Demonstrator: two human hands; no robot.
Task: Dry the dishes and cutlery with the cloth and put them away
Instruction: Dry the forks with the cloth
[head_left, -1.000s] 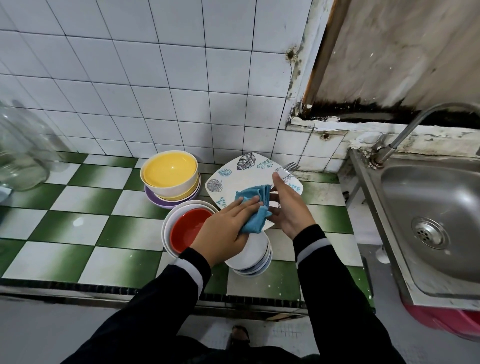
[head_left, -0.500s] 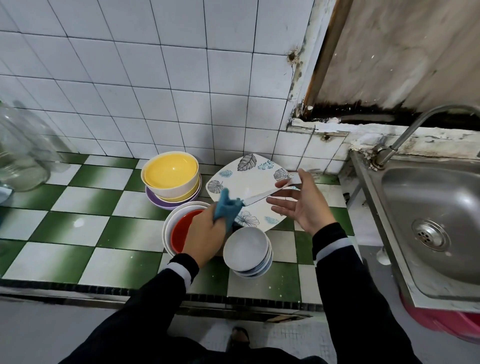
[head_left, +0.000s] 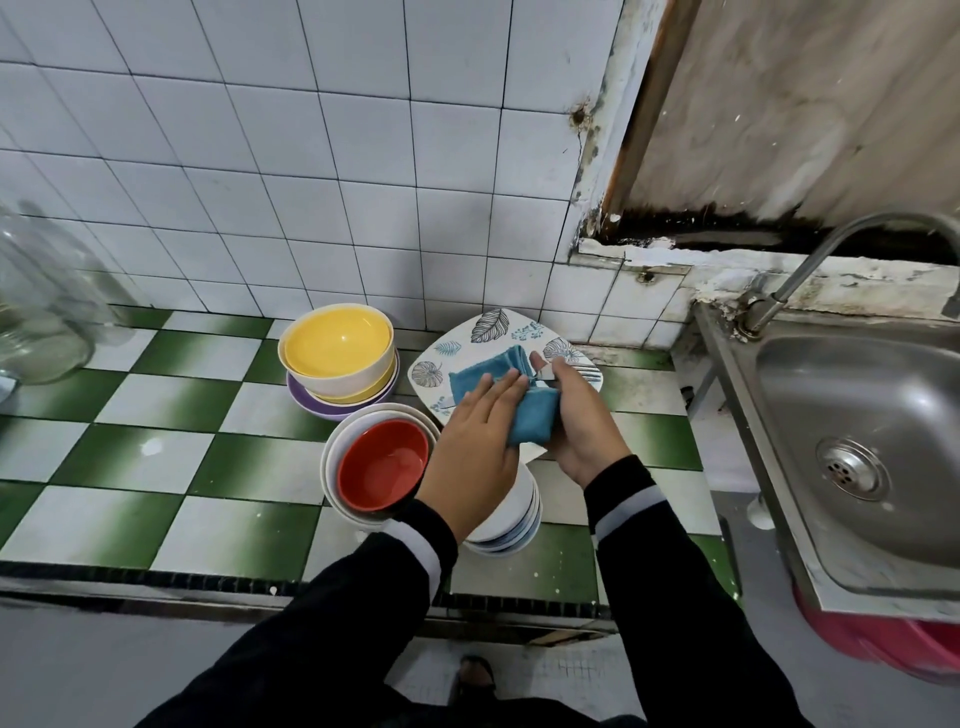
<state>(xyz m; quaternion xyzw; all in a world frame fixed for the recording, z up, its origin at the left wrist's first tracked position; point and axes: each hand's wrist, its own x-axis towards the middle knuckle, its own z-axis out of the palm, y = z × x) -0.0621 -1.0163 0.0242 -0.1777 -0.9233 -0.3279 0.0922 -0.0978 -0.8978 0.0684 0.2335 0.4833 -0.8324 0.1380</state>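
The blue cloth (head_left: 501, 397) is folded and caught between both hands, held in the air just above the square leaf-patterned plate (head_left: 467, 353) that lies on the counter by the wall. The left hand (head_left: 478, 457) lies flat on top of it, fingers straight and together, pressing down. The right hand (head_left: 576, 431) cups the cloth from the other side with its fingers curled round it and the thumb up. A shiny bit of metal cutlery (head_left: 544, 378) peeks out at that thumb, wrapped in the cloth; I cannot tell which piece it is.

Under the left wrist stands a stack of white bowls (head_left: 511, 525). Just left of that, a red bowl (head_left: 382, 470) sits nested in larger white ones. Farther back a yellow bowl (head_left: 337, 348) rests stacked on a purple plate (head_left: 311, 402).

All of it stands on the green and white checked counter (head_left: 156, 457). A glass jar (head_left: 36, 322) is at its far left edge. To the right is a steel sink (head_left: 857, 441) with a curved tap (head_left: 810, 265), and something red (head_left: 883, 644) shows beneath it.
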